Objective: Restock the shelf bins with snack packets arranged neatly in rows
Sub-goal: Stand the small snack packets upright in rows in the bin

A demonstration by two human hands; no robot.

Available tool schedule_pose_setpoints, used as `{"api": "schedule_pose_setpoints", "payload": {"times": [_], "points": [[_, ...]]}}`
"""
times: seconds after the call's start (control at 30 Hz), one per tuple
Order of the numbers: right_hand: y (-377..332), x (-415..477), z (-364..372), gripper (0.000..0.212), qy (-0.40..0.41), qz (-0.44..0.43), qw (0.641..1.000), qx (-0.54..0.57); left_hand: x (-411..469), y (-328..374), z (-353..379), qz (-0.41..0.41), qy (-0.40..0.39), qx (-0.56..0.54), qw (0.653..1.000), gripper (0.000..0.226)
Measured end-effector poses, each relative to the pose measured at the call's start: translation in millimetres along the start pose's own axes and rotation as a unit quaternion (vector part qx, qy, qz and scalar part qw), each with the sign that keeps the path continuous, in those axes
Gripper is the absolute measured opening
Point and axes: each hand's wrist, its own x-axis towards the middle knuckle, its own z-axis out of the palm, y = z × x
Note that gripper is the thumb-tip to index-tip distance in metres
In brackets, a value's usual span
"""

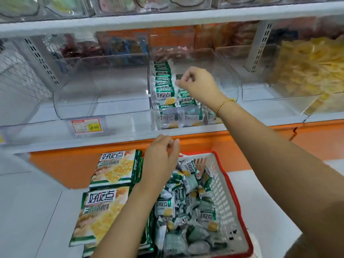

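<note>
Right grip (197,82) is reaching into the middle clear bin (229,84) with its fingers curled, pinching the top of a small packet (179,77) in the second row, though it's a bit blurry right at the fingertips. That bin sits on the white shelf (130,131) and already has a tidy row of green-and-white packets (163,81) standing on edge along its left wall, plus a shorter second row (187,99) just beside it, under the hand. There's a gold bracelet (224,103) on that wrist. Left grip (161,155) hangs lower down, above the back edge of the basket (229,192), fingers loosely curled with nothing in them as far as I can see. The basket is white with a red rim and holds a loose heap of the same packets (178,207), lying every which way. Right up against its left side are two big bags of the same brand (113,168) (100,215), lying flat on the white worktop (37,211). Further out, another clear bin (102,90) stands left of the middle one with a red price tag (86,125) at its front, and a bin of yellow snacks (307,71) sits off to the right.
</note>
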Motion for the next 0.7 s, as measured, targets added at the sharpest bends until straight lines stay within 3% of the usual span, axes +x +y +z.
{"api": "schedule_pose_setpoints", "payload": {"times": [0.1, 0.17, 0.33, 0.37, 0.5, 0.7], "points": [[7.3, -52.7, 1.2, 0.034, -0.139, -0.013, 0.99, -0.017, -29.9, -9.5, 21.2, -0.052, -0.132, 0.035, 0.989, 0.042], [29.3, -92.3, 11.8, 0.034, -0.252, 0.026, 0.967, -0.028, -55.3, -21.7, 38.8, -0.113, -0.242, 0.046, 0.962, 0.044], [118.4, -194.6, 63.2, 0.021, -0.426, 0.185, 0.882, -0.074, -120.5, -54.7, 62.5, -0.205, -0.493, 0.094, 0.84, 0.013], [135.0, -212.5, 73.6, 0.018, -0.451, 0.203, 0.863, -0.101, -129.7, -59.4, 62.7, -0.216, -0.522, 0.1, 0.819, 0.024], [174.1, -260.7, 100.5, 0.026, -0.531, 0.202, 0.8, -0.195, -150.2, -65.9, 61.4, -0.219, -0.588, 0.121, 0.769, 0.061], [178.3, -281.6, 121.4, 0.03, -0.521, 0.16, 0.808, -0.224, -155.7, -55.0, 64.6, -0.185, -0.595, 0.172, 0.763, 0.058]]}}
